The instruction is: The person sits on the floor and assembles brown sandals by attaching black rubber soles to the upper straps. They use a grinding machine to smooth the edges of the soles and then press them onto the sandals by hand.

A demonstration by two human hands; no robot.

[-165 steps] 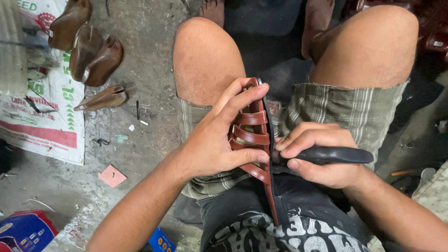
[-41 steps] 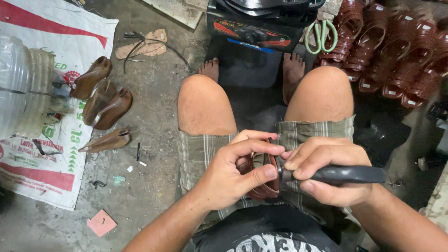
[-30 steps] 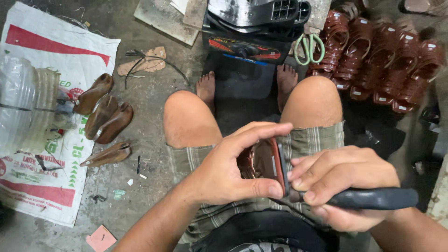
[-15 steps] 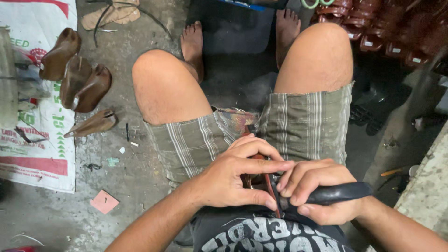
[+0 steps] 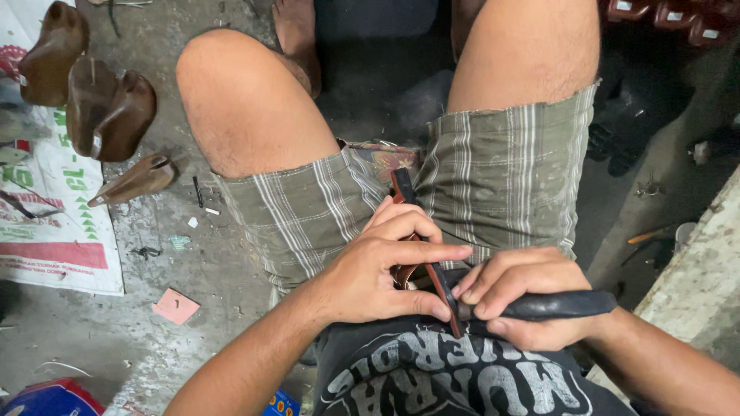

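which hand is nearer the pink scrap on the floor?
Left. The left hand holds the sandal on the lap, on the pink scrap's side; the right hand is farther.

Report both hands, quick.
Left hand: closed around the brown strappy sandal on the lap.
Right hand: closed around a black-handled tool.

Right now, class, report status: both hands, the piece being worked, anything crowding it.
Left hand clamped round brown strapped sandal on lap. Right hand shut on black-handled tool, tip at sole edge. Nothing crowding; wooden shoe lasts lie apart on floor.
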